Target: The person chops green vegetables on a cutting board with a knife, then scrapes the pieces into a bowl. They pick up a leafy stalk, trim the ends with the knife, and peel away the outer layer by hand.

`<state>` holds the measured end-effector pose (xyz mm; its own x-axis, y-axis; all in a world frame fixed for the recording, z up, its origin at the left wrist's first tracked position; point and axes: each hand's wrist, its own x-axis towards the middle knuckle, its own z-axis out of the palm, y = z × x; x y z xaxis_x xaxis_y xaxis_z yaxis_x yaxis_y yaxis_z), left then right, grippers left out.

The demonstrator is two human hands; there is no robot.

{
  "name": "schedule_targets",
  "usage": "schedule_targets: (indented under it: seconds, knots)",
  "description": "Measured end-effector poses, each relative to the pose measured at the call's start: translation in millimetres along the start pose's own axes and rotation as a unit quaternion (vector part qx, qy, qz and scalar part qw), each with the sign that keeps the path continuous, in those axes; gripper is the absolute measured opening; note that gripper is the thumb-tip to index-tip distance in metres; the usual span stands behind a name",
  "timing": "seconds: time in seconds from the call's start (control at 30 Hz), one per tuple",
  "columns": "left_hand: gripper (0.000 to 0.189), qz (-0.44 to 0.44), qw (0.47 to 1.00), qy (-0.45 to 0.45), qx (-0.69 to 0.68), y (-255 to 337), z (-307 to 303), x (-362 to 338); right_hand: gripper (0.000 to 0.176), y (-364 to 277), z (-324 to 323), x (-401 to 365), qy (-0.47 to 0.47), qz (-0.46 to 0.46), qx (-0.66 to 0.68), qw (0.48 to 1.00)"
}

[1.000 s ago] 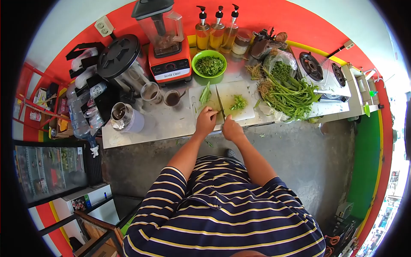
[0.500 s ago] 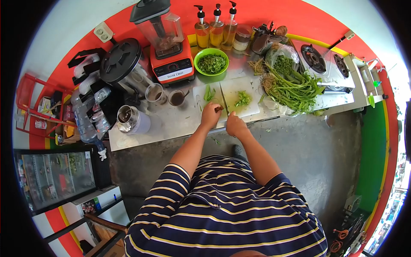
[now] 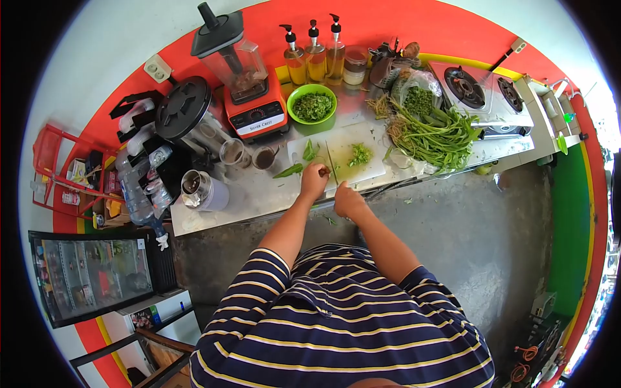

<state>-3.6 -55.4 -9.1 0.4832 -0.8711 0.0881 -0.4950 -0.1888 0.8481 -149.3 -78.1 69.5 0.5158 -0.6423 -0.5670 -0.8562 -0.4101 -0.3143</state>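
My right hand (image 3: 349, 201) is closed round the handle of a knife (image 3: 332, 161), whose blade points away from me over a white cutting board (image 3: 371, 140). Just left of the blade, my left hand (image 3: 314, 180) is closed with curled fingers on a bunch of greens. A green leaf (image 3: 288, 171) sticks out to its left; the rest is hidden by the fingers. Chopped greens (image 3: 360, 154) lie on the board right of the knife. Another leafy piece (image 3: 310, 150) rests on the board's left part.
Behind the board stands a green bowl (image 3: 313, 105) of cut leaves. Long leafy stalks (image 3: 440, 139) are piled to the right, before a gas stove (image 3: 488, 97). Left are two cups (image 3: 264, 158), a steel container (image 3: 206, 191) and a red blender (image 3: 257, 116).
A leaf now shows at the left of my left hand, where none showed before. The knife stays on the board between my hands. The whole view has shifted slightly.
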Motion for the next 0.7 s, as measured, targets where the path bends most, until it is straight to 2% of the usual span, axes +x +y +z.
schedule_targets:
  seconds: [0.13,0.27,0.43,0.7]
  knots:
    - [0.011,-0.019,1.0,0.008,-0.017,-4,2,-4,0.048,2,14,-7,-0.008,0.019,0.02,1.0]
    - [0.011,-0.027,1.0,0.008,-0.003,-2,1,-6,0.048,6,6,6,-0.009,-0.006,0.022,1.0]
    - [0.009,-0.019,0.999,0.051,-0.006,4,3,-15,0.047,10,3,2,-0.018,-0.032,0.051,0.998]
    - [0.01,-0.007,0.997,0.071,-0.001,4,7,-22,0.045,21,-4,19,0.006,-0.049,-0.031,0.998]
